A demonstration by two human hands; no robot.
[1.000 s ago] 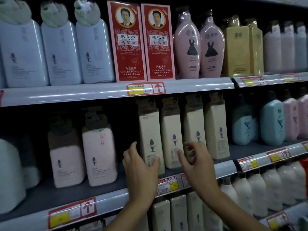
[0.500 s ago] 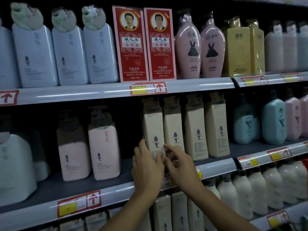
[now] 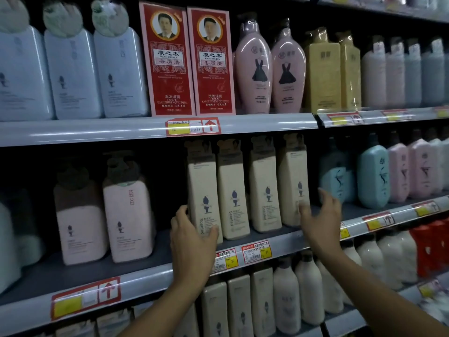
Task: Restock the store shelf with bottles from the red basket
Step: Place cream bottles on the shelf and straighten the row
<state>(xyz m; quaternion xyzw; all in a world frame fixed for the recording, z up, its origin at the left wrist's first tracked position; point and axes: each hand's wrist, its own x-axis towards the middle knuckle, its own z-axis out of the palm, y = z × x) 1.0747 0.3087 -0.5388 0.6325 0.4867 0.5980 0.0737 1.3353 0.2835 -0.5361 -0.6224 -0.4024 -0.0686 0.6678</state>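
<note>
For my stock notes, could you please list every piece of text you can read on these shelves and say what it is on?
"康之本", "去屑清", "KANG ZHI BEN", "洗发浸膏", "KANGZHIBENQUXIEQING": each of the two tall red cartons on the top shelf.
"Scented": three of the four tall cream bottles on the middle shelf.
"35": yellow price tag on the shelf edge.
Small print on the bottles and the other tags is too blurred to read.

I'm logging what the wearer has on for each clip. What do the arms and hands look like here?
Both forearms are bare as far as the frame shows, with no sleeves in view. The left hand and right hand wear no gloves. No watch, ring or bracelet shows. The right hand's fingers are motion-blurred.
</note>
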